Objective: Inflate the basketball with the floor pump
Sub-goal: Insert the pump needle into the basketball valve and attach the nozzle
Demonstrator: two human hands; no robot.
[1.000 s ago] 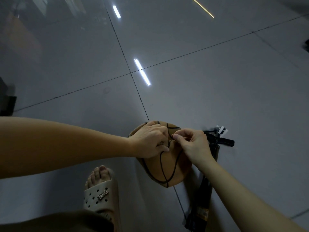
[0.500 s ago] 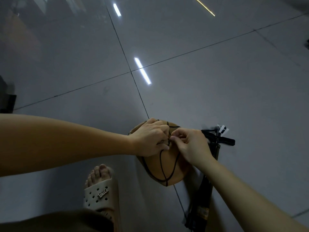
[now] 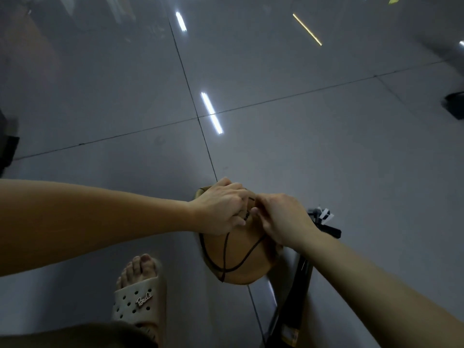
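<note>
Floor tiles [image 3: 326,159], grey and glossy, fill most of the view, crossed by dark grout lines and streaked with reflected lights. The basketball [image 3: 241,259] is set on the floor near the middle of the scene, slightly to the right, with dark lines curving across its near face. Just to its right the black floor pump [image 3: 298,285] is seen, its body running from the near edge to a crossbar [image 3: 329,231] at the far end, with white tags [image 3: 326,216] just beyond.

The left hand [image 3: 221,207] is laid over the far top of the ball, its grip closed on the ball with fingers curled down over the surface. The right hand [image 3: 281,222] is brought in from the right, touching the left, its grip pinched shut at the top of the ball on what appears to be a small dark fitting [image 3: 247,216], mostly hidden between the fingertips.

A pale perforated sandal [image 3: 140,300], worn on a bare foot, is placed on the floor to the near left of the ball, apart from it.
</note>
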